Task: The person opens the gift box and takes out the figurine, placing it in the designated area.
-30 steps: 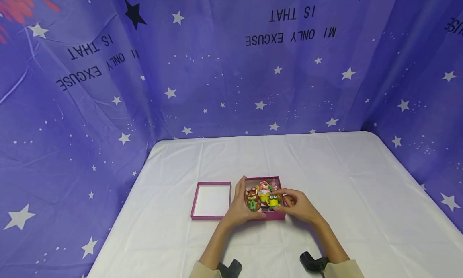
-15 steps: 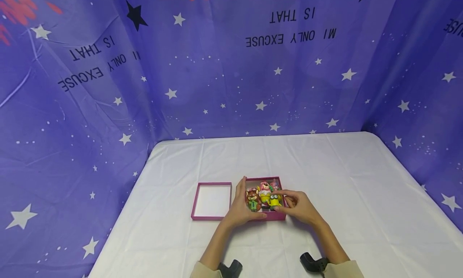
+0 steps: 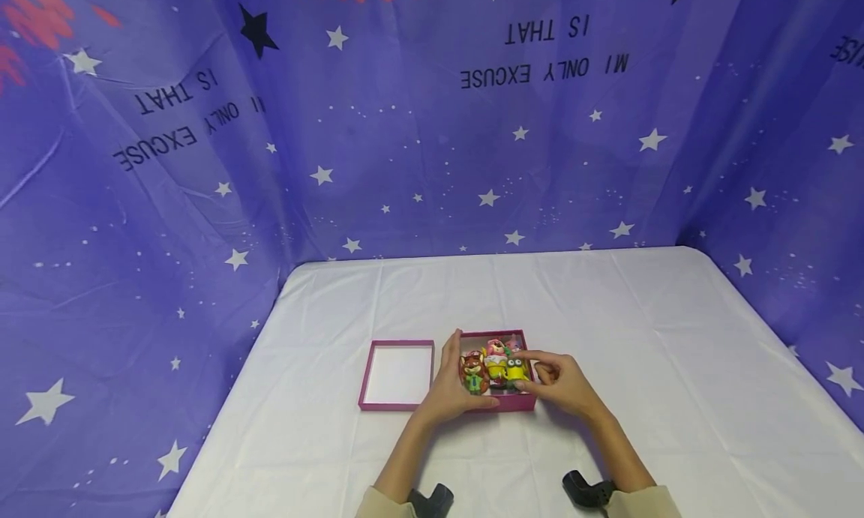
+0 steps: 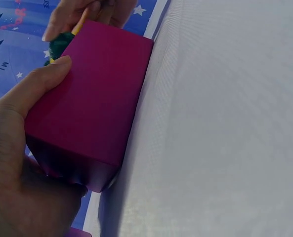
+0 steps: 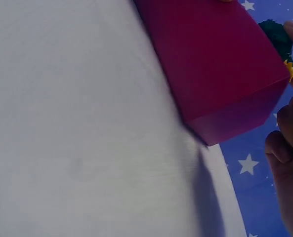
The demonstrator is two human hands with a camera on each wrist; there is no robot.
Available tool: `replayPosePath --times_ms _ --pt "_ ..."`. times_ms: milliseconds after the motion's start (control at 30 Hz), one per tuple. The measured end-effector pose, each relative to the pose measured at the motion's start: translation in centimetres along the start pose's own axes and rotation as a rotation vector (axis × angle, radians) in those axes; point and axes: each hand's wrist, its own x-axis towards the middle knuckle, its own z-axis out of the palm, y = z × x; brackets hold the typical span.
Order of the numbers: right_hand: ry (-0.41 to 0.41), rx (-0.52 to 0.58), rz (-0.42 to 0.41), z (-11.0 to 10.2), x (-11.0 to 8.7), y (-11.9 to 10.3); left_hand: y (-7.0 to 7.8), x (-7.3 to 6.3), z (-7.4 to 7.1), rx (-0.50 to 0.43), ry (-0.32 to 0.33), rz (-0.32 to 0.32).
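Observation:
A magenta box [image 3: 516, 403], its top uncovered, holds several small toy figurines. My left hand [image 3: 445, 390] grips the box's left front corner, the thumb along its front wall and the fingers by its left side. At the box's right side my right hand [image 3: 565, 387] pinches a yellow Minion figurine [image 3: 515, 369] between thumb and index finger. In the right wrist view the figurine's dark green lower part [image 5: 277, 37] shows above the rim. Beside it are a brown fox figurine [image 3: 474, 372] in green and a pink bear figurine [image 3: 496, 353]. Another pink figurine at the back right is partly hidden.
The shallow magenta lid [image 3: 396, 407] lies left of the box, its white inside facing up. A white cloth [image 3: 607, 300] covers the table. Purple star-printed curtains [image 3: 418, 143] surround it at the back and sides. Black wrist devices [image 3: 587, 492] sit at the sleeves.
The Minion figurine has shifted slightly right and back between the right thumb and index finger. The left hand keeps its grip on the box. The head view has drifted slightly.

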Motion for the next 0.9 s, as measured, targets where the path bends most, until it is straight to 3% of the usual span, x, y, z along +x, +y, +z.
replayPosePath --times_ms 233,533,733,900 --pt "0.012 0.019 0.0 -1.5 0.5 -0.4 0.5 -0.1 -0.2 0.009 0.002 -0.011" --pt "0.069 0.015 -0.008 -4.3 0.5 1.4 0.4 -0.2 -0.2 0.02 0.001 -0.025" --pt "0.097 -0.045 0.082 -6.5 0.4 3.0 0.4 -0.2 -0.2 0.01 -0.003 -0.023" --pt "0.093 -0.112 0.174 -7.7 0.1 6.3 0.4 -0.2 -0.2 0.012 -0.003 -0.025"
